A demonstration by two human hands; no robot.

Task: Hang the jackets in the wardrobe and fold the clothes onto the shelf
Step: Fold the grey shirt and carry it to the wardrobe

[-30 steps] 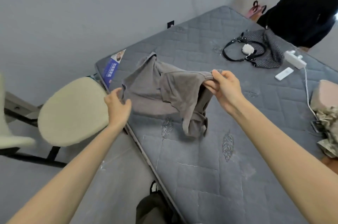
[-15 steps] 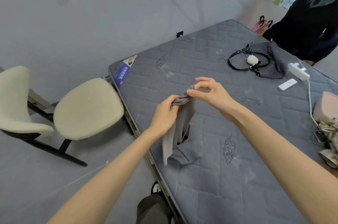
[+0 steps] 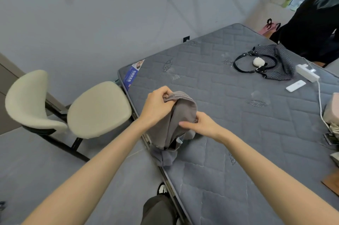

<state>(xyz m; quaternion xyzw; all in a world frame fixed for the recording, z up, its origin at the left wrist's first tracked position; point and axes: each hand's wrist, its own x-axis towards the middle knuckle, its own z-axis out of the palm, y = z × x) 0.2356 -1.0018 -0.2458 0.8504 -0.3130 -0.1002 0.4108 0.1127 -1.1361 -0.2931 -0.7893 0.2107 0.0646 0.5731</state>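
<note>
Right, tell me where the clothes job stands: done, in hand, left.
Done: nothing finished shows; no wardrobe, shelf or folded pile is in view. In hand: the left hand grips the top edge of a grey garment and the right hand pinches its side, the cloth doubled over, its lower end bunched at the mattress edge. Left: finishing this fold, shelving it, and probably the crumpled fabric at the right edge.

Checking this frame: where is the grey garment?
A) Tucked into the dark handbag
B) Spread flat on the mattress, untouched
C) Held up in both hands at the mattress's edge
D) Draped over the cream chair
C: the left hand grips the top of the grey garment and the right hand holds its side, with the lower end hanging at the edge of the mattress.
</note>
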